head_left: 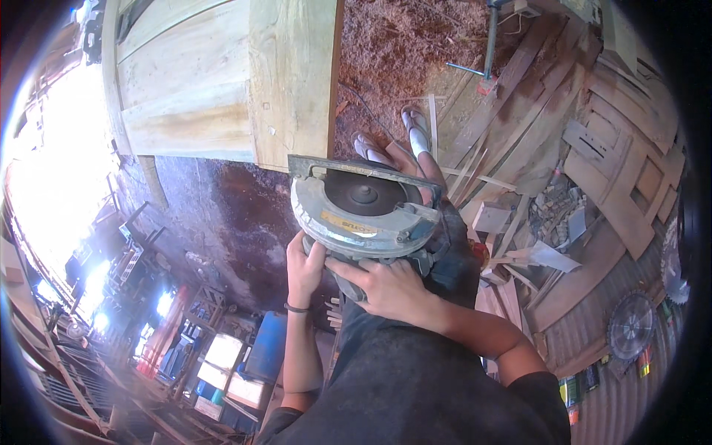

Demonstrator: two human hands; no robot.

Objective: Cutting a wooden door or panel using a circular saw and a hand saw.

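Observation:
A circular saw (352,231) with a pale, scuffed guard is in front of my body, tilted so its dark round blade faces upward and away. My left hand (305,267) is closed on the near left side of the saw, its thumb against the guard. Across the saw's near side lies my right hand (393,288), its fingers wrapped over the body by the handle. The far edge of the saw's flat base meets or overlaps in view the near right corner of a pale wooden panel (200,81); I cannot tell whether they touch.
Sawdust (415,37) covers the floor beyond the saw, near my sandalled feet (417,130). A cord trails there. Planks (519,81), a blue-handled clamp (489,44) and a heap of wood scraps (556,211) lie right. Round saw blades (632,325) stand at far right, a blue drum (265,347) lower left.

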